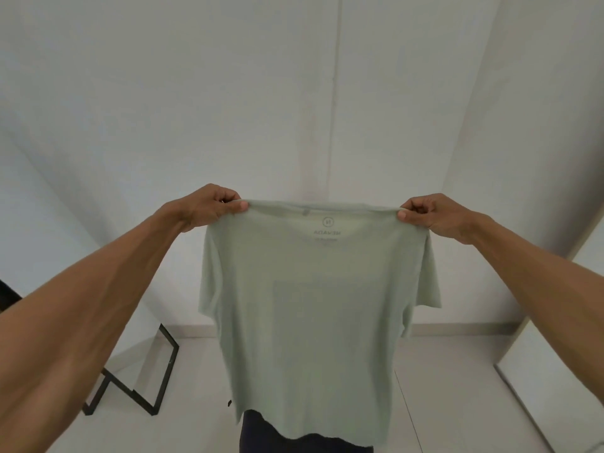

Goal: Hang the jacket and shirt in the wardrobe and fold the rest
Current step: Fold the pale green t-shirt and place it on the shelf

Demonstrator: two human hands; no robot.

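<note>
A pale green T-shirt (310,315) hangs spread out in front of me, held up by its shoulders. My left hand (209,206) pinches the left shoulder seam and my right hand (431,215) pinches the right one, arms stretched forward. A mirrored neck label print shows through the fabric just below the collar. The sleeves droop at both sides and the hem hangs loose near the bottom of the view. A dark garment (261,433) shows just under the hem; most of it is hidden by the shirt.
White walls stand ahead with a corner seam running up the middle. A black metal frame (163,371) stands on the pale tiled floor at the lower left. A white panel edge (549,403) slants along the right side.
</note>
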